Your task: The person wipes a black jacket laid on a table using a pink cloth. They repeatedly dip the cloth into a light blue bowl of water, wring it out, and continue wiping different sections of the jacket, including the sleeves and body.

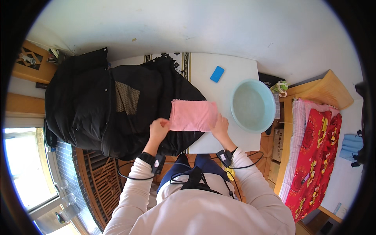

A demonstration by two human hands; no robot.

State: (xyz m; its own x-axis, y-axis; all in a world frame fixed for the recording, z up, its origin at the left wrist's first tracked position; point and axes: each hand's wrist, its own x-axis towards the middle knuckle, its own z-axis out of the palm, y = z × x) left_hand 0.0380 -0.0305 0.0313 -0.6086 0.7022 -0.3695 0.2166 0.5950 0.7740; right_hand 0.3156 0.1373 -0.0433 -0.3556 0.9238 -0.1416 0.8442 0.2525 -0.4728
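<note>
A pink cloth (192, 115), folded into a rectangle, lies partly over the hem of a black padded jacket (138, 88) on the white table (229, 144). My left hand (159, 129) pinches the cloth's near left corner between thumb and fingers. At the right edge, my right hand (219, 126) grips the cloth; its fingertips are slightly blurred. To the right of the cloth stands a light blue plastic basin (253, 105) holding water that looks cloudy. A blue rectangular object (217, 74) lies flat beyond the cloth.
Beyond the table rises a white wall (191, 26). On the right, a red patterned quilt (312, 164) lies on a wooden bed, with cardboard boxes (277, 145) beneath. A green-capped bottle (280, 86) stands past the basin. Cables (255, 164) hang from devices on both wrists.
</note>
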